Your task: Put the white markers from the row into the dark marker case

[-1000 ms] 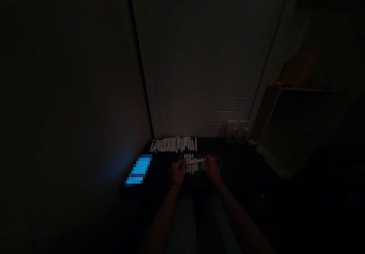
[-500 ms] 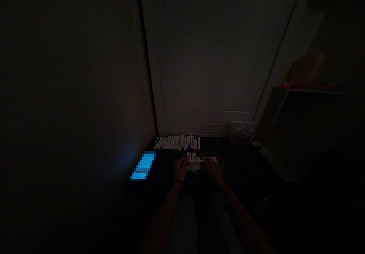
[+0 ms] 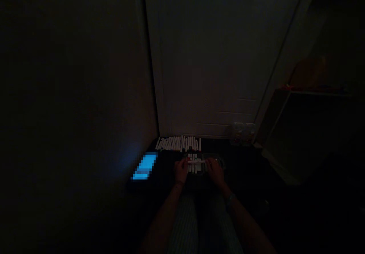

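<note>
The room is very dark. My left hand (image 3: 181,171) and my right hand (image 3: 215,171) each grip one end of a white marker (image 3: 196,162) held crosswise in front of me. The fingers of both hands are closed round its ends. The marker hangs just over a dark case (image 3: 221,162) with several white markers standing in it. Beyond the case, a row of white markers (image 3: 178,143) lies side by side on the dark floor, close to the foot of a door.
A glowing blue screen (image 3: 145,166) lies on the floor to the left. A pale door (image 3: 216,56) rises ahead, with a wall on the left. Two small white containers (image 3: 243,133) stand at the door's foot. A low shelf unit (image 3: 308,128) stands on the right. My striped trouser legs (image 3: 196,223) show below.
The view has shifted a little, so everything sits further right. Both hands stay on the marker's ends and have drawn slightly closer to the case.
</note>
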Demonstrator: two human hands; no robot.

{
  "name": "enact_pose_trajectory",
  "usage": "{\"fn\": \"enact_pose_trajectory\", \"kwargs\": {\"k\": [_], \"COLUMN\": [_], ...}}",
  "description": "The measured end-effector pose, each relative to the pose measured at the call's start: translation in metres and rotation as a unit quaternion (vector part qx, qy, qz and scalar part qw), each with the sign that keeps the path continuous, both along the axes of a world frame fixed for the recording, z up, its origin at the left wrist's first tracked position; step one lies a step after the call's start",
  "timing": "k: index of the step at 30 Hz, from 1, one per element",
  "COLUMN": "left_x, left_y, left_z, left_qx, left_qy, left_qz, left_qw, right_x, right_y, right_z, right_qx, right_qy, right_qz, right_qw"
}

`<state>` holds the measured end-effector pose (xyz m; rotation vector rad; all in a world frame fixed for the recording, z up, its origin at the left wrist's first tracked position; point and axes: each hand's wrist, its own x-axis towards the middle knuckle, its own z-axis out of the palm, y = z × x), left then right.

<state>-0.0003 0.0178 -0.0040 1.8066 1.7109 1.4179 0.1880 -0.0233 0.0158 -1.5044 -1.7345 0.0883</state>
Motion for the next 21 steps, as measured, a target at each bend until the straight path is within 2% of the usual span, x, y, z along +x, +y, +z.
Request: {"fn": "enact_pose_trajectory", "kwargs": {"k": [3, 7, 9, 11, 14, 21], "left_x": [0.0, 0.004, 0.01, 0.017, 0.026, 0.029], "left_y": [-0.003, -0.01, -0.015, -0.02, -0.026, -0.024], "left_z": [0.004, 0.011, 0.013, 0.015, 0.015, 0.006], "left_qx": [0.009, 0.025, 0.041, 0.069, 0.11, 0.104], "left_qy": [0.011, 0.027, 0.071, 0.159, 0.278, 0.346], "left_qz": [-0.006, -0.007, -0.016, -0.046, -0.089, -0.088], "left_qw": [1.0, 0.999, 0.996, 0.984, 0.95, 0.928], "right_x": [0.002, 0.005, 0.006, 0.006, 0.005, 0.007], "right_y": [0.001, 0.002, 0.003, 0.003, 0.004, 0.006], "right_z": [-0.002, -0.006, -0.008, -0.009, -0.009, -0.013], "right_qx": [0.009, 0.022, 0.02, 0.018, 0.027, 0.052], "right_qy": [0.033, 0.092, 0.102, 0.097, 0.088, 0.094], "right_qz": [-0.01, -0.056, -0.068, -0.067, -0.072, -0.123], "right_qw": [0.999, 0.994, 0.992, 0.993, 0.993, 0.987]}}
